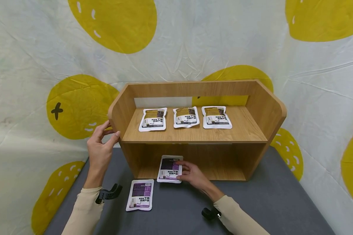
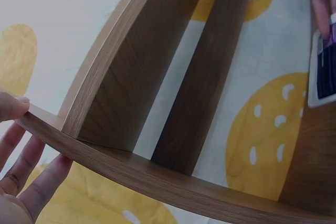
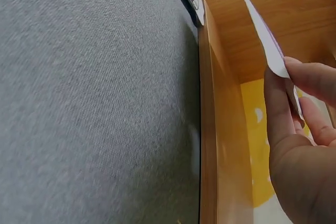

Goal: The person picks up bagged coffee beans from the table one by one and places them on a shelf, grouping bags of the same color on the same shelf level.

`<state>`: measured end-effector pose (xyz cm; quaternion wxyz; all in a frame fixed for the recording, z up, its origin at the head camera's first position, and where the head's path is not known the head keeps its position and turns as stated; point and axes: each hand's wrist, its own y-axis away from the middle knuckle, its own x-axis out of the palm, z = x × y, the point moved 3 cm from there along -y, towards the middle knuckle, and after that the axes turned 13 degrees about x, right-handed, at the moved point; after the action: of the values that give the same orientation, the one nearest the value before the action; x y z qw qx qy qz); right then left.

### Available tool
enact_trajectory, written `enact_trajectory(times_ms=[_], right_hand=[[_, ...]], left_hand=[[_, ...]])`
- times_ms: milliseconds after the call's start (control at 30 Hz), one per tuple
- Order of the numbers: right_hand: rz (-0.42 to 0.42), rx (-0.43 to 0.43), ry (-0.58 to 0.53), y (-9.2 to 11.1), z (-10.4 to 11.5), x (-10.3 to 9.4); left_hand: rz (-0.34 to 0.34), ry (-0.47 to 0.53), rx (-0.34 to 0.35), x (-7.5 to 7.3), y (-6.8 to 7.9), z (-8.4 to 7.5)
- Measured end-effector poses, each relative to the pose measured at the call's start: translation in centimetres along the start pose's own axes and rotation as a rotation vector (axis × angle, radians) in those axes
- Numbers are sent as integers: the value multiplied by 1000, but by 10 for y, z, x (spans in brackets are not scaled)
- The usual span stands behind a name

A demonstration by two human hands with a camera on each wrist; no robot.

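Note:
My right hand (image 1: 192,175) pinches a white-edged pouch (image 1: 169,169) with a purple and black label by its right edge, in front of the lower level of a wooden shelf (image 1: 194,142). In the right wrist view the pouch (image 3: 270,45) shows edge-on between thumb and fingers, above the lower board. My left hand (image 1: 100,148) holds the left side panel of the shelf, thumb at the front edge and fingers on the outer side, as the left wrist view shows too. A second purple pouch (image 1: 140,195) lies on the grey table before the shelf's front left.
On the upper board lie three brown-and-white pouches in a row: left (image 1: 153,119), middle (image 1: 186,117) and right (image 1: 216,117). The shelf stands on a grey table (image 1: 270,202). Behind hangs a white cloth (image 1: 176,39) with yellow shapes.

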<state>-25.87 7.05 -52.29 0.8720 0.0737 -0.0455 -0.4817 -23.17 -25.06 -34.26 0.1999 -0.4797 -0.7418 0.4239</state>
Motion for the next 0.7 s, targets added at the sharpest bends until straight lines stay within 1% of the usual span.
enact_trajectory(times_ms=[67,333,567,700], right_hand=[[-6,-6,11,-2,0,1],[-49,19,35,-10,-1,7],[-29,44,-14,-19,1,15],[-37,54,-14,-24,1,17]], left_hand=[[1,-2,2,0,0,0],[-2,-6,5,0,1,1],[-3,-10,2,0,1,1],[-3,5,-8,0,1,1]])
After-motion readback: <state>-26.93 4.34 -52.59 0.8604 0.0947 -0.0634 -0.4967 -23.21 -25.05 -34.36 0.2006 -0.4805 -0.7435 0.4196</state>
